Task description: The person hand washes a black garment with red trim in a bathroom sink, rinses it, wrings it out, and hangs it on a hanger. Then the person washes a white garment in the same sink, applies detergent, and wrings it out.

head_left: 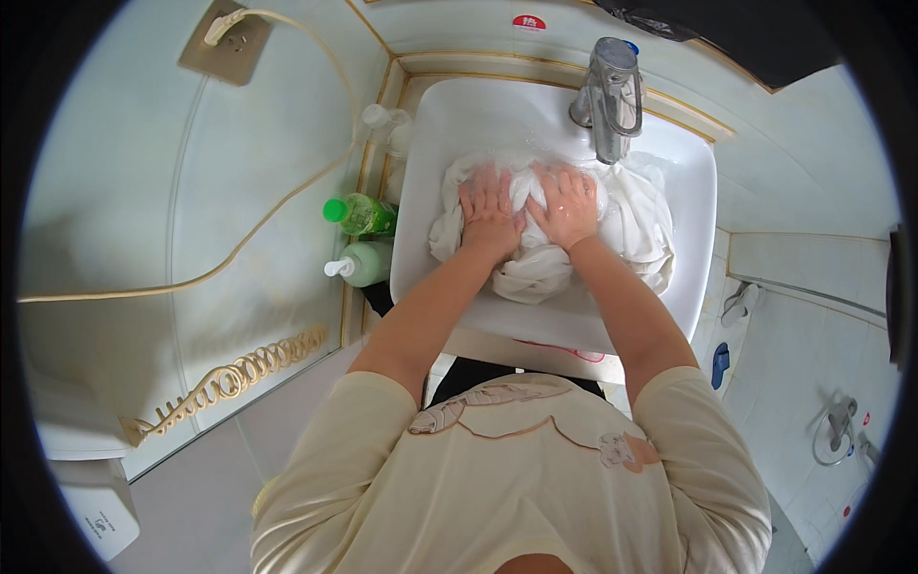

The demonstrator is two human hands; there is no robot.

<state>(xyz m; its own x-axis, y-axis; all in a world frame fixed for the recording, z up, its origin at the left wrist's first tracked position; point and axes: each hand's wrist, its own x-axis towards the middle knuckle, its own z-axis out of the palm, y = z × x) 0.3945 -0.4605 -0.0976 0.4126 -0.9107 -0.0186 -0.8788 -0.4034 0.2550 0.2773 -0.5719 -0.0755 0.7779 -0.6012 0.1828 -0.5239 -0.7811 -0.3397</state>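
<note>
A heap of wet white cloth [636,215] lies bunched in the white washbasin [690,177], its folds spreading to both sides. My left hand [491,210] rests palm down on the left part of the heap, fingers stretched forward and a little apart. Close beside it, my right hand [568,203] presses on the middle of the cloth, thumb apart and fingers slightly bent. Both hands look wet. A bulge of cloth sits between and below the wrists. My palms and the cloth beneath them are hidden.
A chrome faucet [612,96] leans over the basin's back right. Along its left side stand a clear bottle [387,129], a green-capped bottle [361,214] and a pale green pump bottle [365,264]. A cream cord [258,230] runs down the left wall from a socket [226,43].
</note>
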